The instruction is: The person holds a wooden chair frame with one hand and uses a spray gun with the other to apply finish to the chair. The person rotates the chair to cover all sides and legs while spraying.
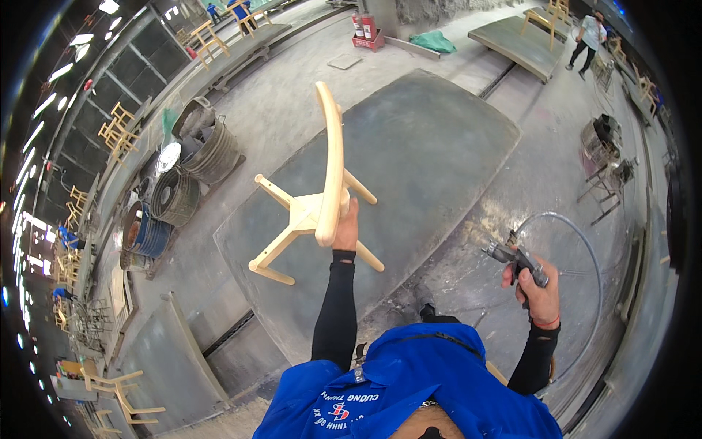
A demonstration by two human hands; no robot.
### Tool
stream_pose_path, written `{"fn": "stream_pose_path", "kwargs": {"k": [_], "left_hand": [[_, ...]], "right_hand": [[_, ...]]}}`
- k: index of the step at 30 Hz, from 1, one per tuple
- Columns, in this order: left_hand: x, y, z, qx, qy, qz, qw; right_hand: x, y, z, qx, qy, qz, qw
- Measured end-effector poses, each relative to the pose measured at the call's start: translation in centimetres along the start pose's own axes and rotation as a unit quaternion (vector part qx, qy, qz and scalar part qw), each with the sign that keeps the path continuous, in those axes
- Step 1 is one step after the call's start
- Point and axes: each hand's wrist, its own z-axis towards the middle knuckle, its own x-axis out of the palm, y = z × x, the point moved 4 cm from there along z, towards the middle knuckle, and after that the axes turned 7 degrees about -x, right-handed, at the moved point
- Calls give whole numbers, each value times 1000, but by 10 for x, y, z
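Observation:
My left hand (348, 233) is closed round part of a pale wooden chair frame (334, 157), below its curved top rail. The chair is tilted over a large grey work table (431, 139), its legs spread out to both sides; whether any leg touches the surface I cannot tell. My grip is partly hidden behind the rail. To the right, beyond the table's edge, my right hand (541, 296) is wrapped round a metal spray gun (516, 260), whose nozzle points left toward the chair. A grey hose (596, 256) loops from the gun down past my right forearm.
Left of the table stand several metal drums (212, 150) and a blue barrel (148, 233). Red fire extinguishers (364, 28) and a green cloth (433, 41) lie beyond it. Another person (589, 36) is at the far right. A wooden chair (124, 395) is at the lower left.

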Motion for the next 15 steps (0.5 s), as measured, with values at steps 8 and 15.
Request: {"fn": "stream_pose_path", "kwargs": {"k": [8,15], "left_hand": [[-93,0,-114,35,36,5,999],[-238,-67,-47,125,-54,-258,957]], "right_hand": [[-10,-12,8,15,-63,-18,998],[13,0,47,-12,20,-7,1000]]}}
